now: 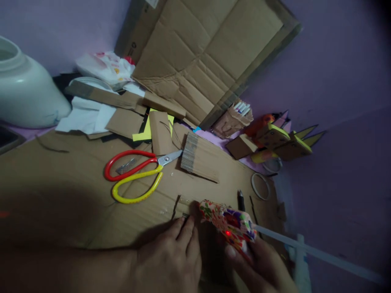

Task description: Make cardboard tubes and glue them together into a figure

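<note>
My left hand (175, 252) has its fingers pressed together on a small cardboard piece (185, 202) at the lower middle. The hand hides most of that piece. Wrapped round a floral-patterned glue gun (229, 221) is my right hand (259, 264), just to the right of the left one. A small red light glows on the gun's side, and a long translucent glue stick (320, 252) sticks out of its back. The gun's nozzle tip is dark and hard to make out near my left fingertips.
Scissors (166, 159) with red and yellow handles lie beyond my left hand, beside a ridged cardboard piece (200, 156). A black pen (241, 200) and a tape ring (260, 186) are at right. Behind stand a white jar (27, 89), paper scraps and a large cardboard sheet (195, 53).
</note>
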The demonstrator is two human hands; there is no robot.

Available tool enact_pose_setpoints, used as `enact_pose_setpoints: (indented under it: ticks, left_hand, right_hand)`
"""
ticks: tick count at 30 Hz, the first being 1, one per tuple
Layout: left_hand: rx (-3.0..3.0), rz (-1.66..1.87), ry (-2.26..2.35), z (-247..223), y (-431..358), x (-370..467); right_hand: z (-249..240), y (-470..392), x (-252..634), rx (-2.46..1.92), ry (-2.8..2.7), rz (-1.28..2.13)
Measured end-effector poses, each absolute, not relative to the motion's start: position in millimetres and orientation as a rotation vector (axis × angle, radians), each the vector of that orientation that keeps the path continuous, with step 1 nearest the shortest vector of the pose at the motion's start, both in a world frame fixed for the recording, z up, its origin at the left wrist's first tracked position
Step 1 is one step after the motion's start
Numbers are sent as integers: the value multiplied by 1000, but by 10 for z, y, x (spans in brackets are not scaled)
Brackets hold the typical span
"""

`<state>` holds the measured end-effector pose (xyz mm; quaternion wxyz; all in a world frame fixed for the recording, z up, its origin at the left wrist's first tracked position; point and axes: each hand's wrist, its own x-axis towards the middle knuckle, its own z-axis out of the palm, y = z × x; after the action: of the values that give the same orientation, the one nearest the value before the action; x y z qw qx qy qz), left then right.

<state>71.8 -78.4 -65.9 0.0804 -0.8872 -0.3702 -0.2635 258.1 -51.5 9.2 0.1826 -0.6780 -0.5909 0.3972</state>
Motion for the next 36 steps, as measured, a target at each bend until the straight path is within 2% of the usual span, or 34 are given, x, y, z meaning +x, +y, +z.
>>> enact_pose_setpoints:
  ticks: [14,28,36]
  left_hand:
    - [-2702,-713,-1148,-656,-805,743]
    - [-2800,-584,-1127,-403,-785,628]
    - [-2775,-624,-1127,-375,-781,617]
  right_hand:
    - [80,-496,2608,-1954,-1723,1126]
    - [-22,-522,2648,-1993,-1760,1190]
    - [43,-494,2546,-1935,-1728,1209]
